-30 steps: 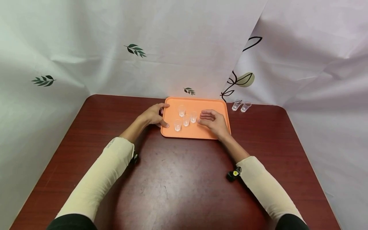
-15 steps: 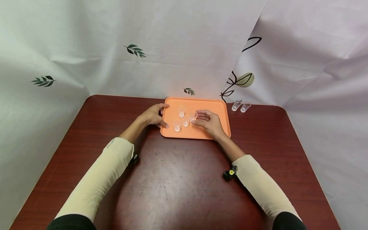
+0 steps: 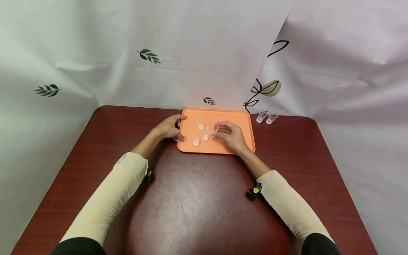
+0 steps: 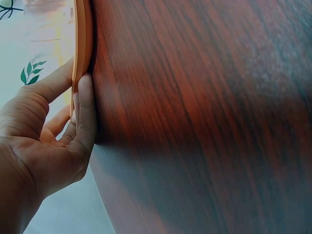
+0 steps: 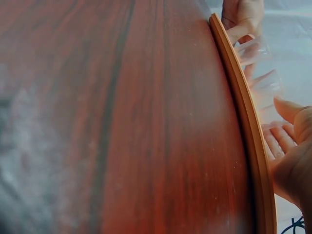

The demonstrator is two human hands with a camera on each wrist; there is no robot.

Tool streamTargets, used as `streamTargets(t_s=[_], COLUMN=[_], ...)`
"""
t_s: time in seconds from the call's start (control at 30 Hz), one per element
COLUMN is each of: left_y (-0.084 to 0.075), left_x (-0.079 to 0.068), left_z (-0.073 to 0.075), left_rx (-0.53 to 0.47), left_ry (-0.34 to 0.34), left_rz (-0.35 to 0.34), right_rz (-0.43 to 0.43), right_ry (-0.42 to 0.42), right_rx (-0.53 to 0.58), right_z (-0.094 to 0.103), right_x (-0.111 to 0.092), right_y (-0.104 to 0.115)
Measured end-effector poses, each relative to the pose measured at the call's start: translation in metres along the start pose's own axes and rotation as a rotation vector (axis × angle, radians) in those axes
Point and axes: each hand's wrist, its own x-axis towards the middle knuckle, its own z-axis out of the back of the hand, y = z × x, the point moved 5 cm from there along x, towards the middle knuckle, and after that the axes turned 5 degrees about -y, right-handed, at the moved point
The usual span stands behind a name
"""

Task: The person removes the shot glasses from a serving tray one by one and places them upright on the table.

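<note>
Left hand (image 3: 169, 128) grips the orange tray (image 3: 234, 116); right hand (image 3: 235, 138) holds a clear cup (image 3: 214, 128) (the tray's rightmost).

Soft, even light in the head view; pale glare on the reddish-brown wooden tabletop (image 3: 191, 212). Wrist views look hazy, the clear cups (image 5: 266, 87) blurred, washed out.

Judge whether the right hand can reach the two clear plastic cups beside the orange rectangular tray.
Probably yes: between the right hand and the two clear plastic cups lies only the low rim of the orange rectangular tray. The hand seems to hold another clear cup, though, which it might release first.
</note>
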Motion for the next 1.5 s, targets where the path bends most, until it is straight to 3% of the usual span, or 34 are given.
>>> streamTargets(t_s=[0.77, 1.5], left_y=[0.003, 0.004], left_x=[0.000, 0.001], left_z=[0.000, 0.000], left_rx=[-0.008, -0.014], left_ry=[0.000, -0.018], left_rz=[0.006, 0.001], right_rz=[-0.013, 0.002], right_ry=[-0.040, -0.127], right_rx=[0.033, 0.031], right_z=[0.015, 0.070], right_x=[-0.011, -0.020], right_y=[-0.003, 0.000])
